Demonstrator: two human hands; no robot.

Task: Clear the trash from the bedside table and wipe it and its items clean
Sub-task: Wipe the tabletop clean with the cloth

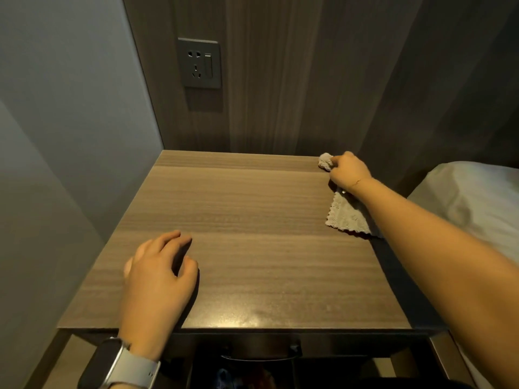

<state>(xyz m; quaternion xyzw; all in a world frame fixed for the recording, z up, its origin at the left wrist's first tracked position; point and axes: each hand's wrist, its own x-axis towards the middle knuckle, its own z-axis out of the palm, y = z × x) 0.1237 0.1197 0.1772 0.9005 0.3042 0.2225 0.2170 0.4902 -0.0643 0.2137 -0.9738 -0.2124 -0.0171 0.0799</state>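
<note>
The wood-grain bedside table [247, 220] fills the middle of the view, and nothing stands on its top. My right hand [346, 171] is at the table's far right corner, shut on a grey-beige cloth [346, 213]. One bunched end of the cloth pokes out past my fingers, and the rest trails flat on the table under my wrist. My left hand [161, 273] rests palm down on the near left part of the top, fingers slightly apart, holding nothing. A watch with a pale strap is on that wrist.
A grey wall socket with a switch [200, 63] sits on the wooden panel behind the table. A grey wall runs along the left side. A white pillow [471, 200] and bed lie right of the table. Below the front edge is a dark drawer with a handle [259, 356].
</note>
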